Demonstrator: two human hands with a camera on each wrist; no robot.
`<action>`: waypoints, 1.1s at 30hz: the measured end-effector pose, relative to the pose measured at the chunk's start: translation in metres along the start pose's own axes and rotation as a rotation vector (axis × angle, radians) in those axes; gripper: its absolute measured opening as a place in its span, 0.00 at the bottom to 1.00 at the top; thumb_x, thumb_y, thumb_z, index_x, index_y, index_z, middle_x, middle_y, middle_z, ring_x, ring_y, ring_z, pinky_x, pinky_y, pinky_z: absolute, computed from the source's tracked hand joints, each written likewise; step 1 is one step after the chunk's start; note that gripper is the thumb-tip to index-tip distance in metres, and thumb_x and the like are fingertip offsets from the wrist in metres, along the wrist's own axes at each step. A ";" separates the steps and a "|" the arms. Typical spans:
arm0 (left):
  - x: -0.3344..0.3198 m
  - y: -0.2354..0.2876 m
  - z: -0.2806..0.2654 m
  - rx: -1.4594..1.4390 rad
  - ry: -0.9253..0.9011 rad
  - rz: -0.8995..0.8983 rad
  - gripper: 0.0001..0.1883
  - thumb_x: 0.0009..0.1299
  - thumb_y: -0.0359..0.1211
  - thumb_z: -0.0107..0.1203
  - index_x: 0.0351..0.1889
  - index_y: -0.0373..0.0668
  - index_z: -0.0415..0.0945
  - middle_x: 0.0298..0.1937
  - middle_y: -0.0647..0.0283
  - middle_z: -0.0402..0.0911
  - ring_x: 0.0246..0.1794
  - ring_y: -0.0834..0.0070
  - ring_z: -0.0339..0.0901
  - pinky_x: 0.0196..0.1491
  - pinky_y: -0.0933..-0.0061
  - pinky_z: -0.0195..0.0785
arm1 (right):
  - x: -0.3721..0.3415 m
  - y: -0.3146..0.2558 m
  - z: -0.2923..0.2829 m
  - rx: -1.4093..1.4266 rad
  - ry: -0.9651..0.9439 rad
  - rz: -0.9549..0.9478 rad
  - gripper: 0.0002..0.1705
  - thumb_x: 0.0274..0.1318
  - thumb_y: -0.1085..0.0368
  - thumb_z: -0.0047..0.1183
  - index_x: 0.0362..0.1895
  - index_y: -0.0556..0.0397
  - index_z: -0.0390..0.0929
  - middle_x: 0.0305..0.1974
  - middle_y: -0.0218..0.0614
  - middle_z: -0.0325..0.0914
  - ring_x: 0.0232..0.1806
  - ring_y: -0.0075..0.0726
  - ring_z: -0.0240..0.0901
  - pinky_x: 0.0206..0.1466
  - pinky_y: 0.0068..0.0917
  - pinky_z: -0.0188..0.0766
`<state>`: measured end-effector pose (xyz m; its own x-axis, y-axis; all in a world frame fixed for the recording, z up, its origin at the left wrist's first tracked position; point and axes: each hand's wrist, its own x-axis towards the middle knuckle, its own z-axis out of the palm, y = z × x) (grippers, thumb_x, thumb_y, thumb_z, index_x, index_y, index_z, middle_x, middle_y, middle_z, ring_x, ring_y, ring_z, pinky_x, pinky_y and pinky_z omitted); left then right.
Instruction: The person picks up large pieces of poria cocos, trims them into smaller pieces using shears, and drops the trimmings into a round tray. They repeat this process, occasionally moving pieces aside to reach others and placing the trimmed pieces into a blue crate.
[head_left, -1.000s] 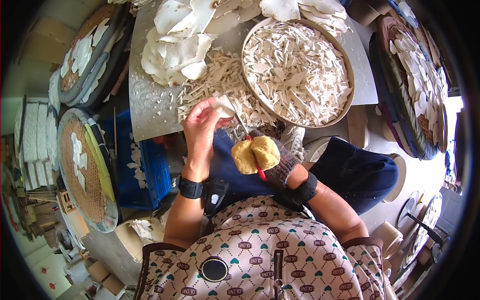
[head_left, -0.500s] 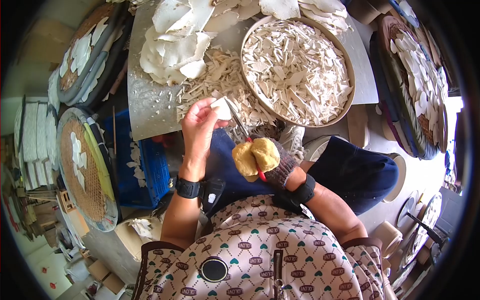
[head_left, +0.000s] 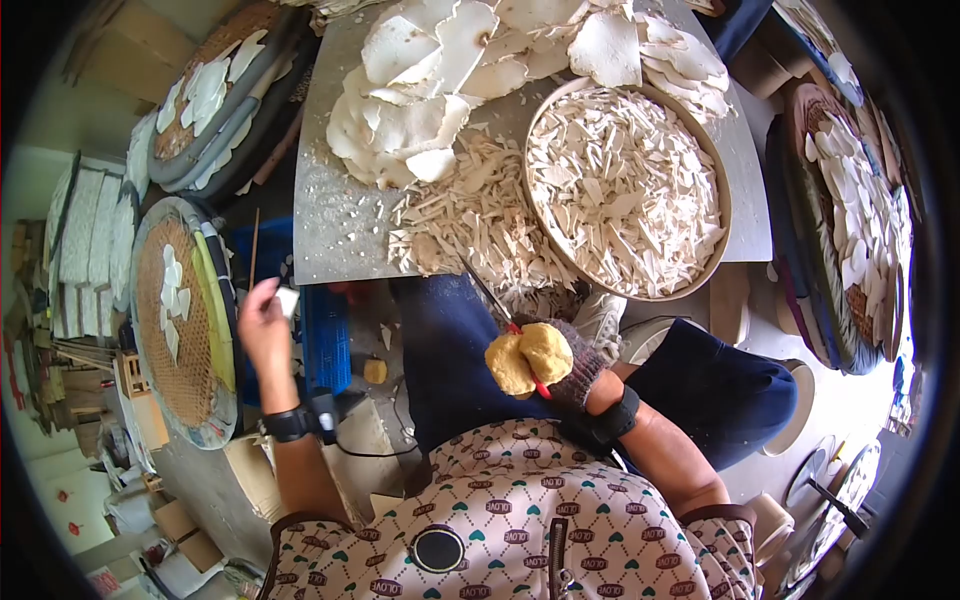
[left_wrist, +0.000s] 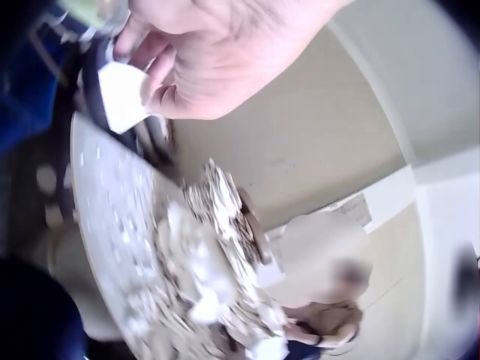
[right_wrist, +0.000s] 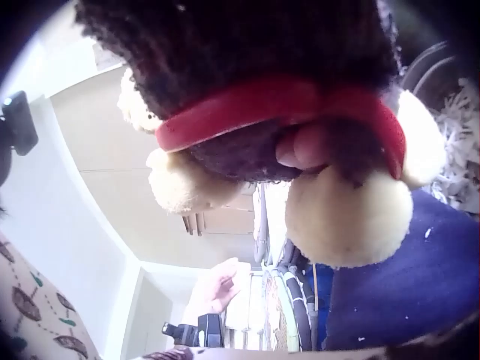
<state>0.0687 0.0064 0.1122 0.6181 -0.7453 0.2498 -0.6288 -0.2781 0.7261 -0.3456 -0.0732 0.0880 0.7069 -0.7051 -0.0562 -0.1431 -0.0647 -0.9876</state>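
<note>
Out to the left, over the blue crate [head_left: 325, 345], my left hand [head_left: 264, 338] pinches a small flat white piece [left_wrist: 121, 96] between thumb and fingers. My right hand [head_left: 585, 352], in a dark knitted glove, grips scissors [head_left: 484, 288] by red handles [right_wrist: 240, 112] padded with yellow foam [head_left: 515, 364]. The blades point up and left, overlapping the near edge of the shavings pile [head_left: 470, 205] in the head view. Beyond them stands a round tray [head_left: 722, 235] full of white slivers. Large thin white sheets [head_left: 400, 130] are stacked at the back of the metal board [head_left: 335, 230].
A round woven rack [head_left: 195, 370] bearing a few white pieces stands close by the left hand. More round racks with white pieces [head_left: 850, 210] stand at the right. A yellow block [head_left: 375, 371] lies on the floor. Another person [left_wrist: 326, 315] shows in the left wrist view.
My left hand has swung away from the scissors to the left, carrying the white piece. The right hand keeps its grip on the scissors. The head view has shifted.
</note>
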 end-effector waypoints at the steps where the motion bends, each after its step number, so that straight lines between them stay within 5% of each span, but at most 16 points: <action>1: 0.005 0.005 -0.020 0.322 0.153 0.072 0.15 0.60 0.23 0.54 0.46 0.36 0.75 0.43 0.59 0.78 0.41 0.71 0.75 0.49 0.74 0.67 | -0.001 0.001 0.001 0.026 -0.025 0.026 0.19 0.44 0.57 0.60 0.40 0.52 0.74 0.33 0.40 0.77 0.35 0.43 0.75 0.40 0.29 0.71; 3: 0.017 0.043 -0.021 0.325 0.181 0.196 0.15 0.60 0.25 0.57 0.46 0.37 0.75 0.45 0.59 0.77 0.41 0.72 0.75 0.48 0.74 0.67 | 0.001 0.004 0.009 0.088 -0.040 0.010 0.18 0.46 0.57 0.58 0.40 0.52 0.73 0.32 0.41 0.77 0.35 0.46 0.74 0.38 0.31 0.71; 5: 0.028 0.077 0.018 -0.081 0.015 0.021 0.16 0.60 0.27 0.58 0.47 0.38 0.75 0.42 0.60 0.78 0.39 0.75 0.76 0.46 0.76 0.68 | 0.009 -0.012 0.007 0.043 -0.080 0.001 0.19 0.46 0.57 0.58 0.41 0.52 0.73 0.32 0.42 0.76 0.35 0.48 0.74 0.38 0.32 0.71; 7: 0.034 0.115 0.065 -0.196 -0.186 0.034 0.15 0.62 0.29 0.58 0.48 0.38 0.75 0.37 0.62 0.79 0.35 0.78 0.75 0.42 0.79 0.69 | 0.003 -0.012 0.010 0.007 -0.094 -0.055 0.22 0.43 0.57 0.60 0.42 0.53 0.72 0.34 0.42 0.76 0.37 0.46 0.73 0.41 0.33 0.70; 9: 0.044 0.135 0.119 -0.394 -0.338 -0.083 0.21 0.63 0.31 0.58 0.53 0.37 0.69 0.28 0.62 0.78 0.21 0.83 0.73 0.24 0.84 0.66 | -0.004 -0.009 0.006 -0.144 -0.110 -0.140 0.24 0.42 0.59 0.63 0.44 0.54 0.73 0.39 0.39 0.77 0.41 0.37 0.74 0.46 0.30 0.70; 10: 0.049 0.141 0.140 -0.459 -0.424 -0.140 0.21 0.63 0.31 0.57 0.53 0.37 0.68 0.25 0.61 0.77 0.18 0.82 0.72 0.21 0.84 0.65 | -0.004 -0.018 0.003 -0.158 -0.140 -0.071 0.25 0.41 0.59 0.64 0.44 0.54 0.73 0.39 0.40 0.77 0.41 0.43 0.74 0.46 0.31 0.69; 13: 0.054 0.145 0.180 -0.439 -0.483 -0.182 0.16 0.64 0.29 0.54 0.50 0.37 0.70 0.29 0.59 0.80 0.20 0.80 0.75 0.23 0.82 0.68 | -0.014 -0.015 0.004 0.058 -0.045 -0.026 0.25 0.41 0.58 0.63 0.45 0.53 0.73 0.40 0.40 0.76 0.42 0.43 0.74 0.47 0.31 0.69; 17: 0.036 0.146 0.166 -0.766 -0.457 -0.178 0.12 0.66 0.29 0.52 0.47 0.37 0.71 0.37 0.57 0.80 0.30 0.75 0.78 0.31 0.81 0.72 | -0.021 -0.021 -0.003 -0.258 0.024 -0.261 0.25 0.40 0.60 0.63 0.46 0.53 0.73 0.41 0.43 0.75 0.43 0.47 0.72 0.48 0.33 0.68; 22: -0.001 0.140 0.134 -0.889 -0.444 -0.185 0.11 0.66 0.26 0.52 0.46 0.38 0.70 0.40 0.57 0.78 0.36 0.74 0.78 0.36 0.78 0.74 | -0.019 0.005 0.001 0.069 -0.081 -0.040 0.25 0.43 0.63 0.63 0.48 0.55 0.72 0.43 0.37 0.76 0.43 0.32 0.73 0.50 0.27 0.68; 27: -0.016 0.148 0.129 -0.914 -0.446 -0.315 0.15 0.65 0.24 0.53 0.50 0.34 0.68 0.39 0.58 0.78 0.35 0.75 0.78 0.35 0.78 0.75 | -0.022 0.014 0.004 0.208 -0.078 0.048 0.25 0.40 0.66 0.64 0.47 0.54 0.72 0.42 0.36 0.76 0.43 0.31 0.73 0.51 0.27 0.68; 33: -0.028 0.135 0.109 -0.839 -0.502 -0.391 0.18 0.65 0.30 0.54 0.51 0.30 0.67 0.42 0.55 0.78 0.35 0.73 0.79 0.35 0.80 0.73 | -0.020 0.004 -0.009 0.000 -0.103 -0.076 0.24 0.41 0.67 0.62 0.47 0.54 0.72 0.44 0.37 0.75 0.45 0.32 0.72 0.50 0.29 0.69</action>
<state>-0.0853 -0.0764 0.1333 0.3202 -0.9132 -0.2522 0.2185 -0.1878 0.9576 -0.3667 -0.0653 0.0866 0.7832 -0.6217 0.0038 -0.0867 -0.1153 -0.9895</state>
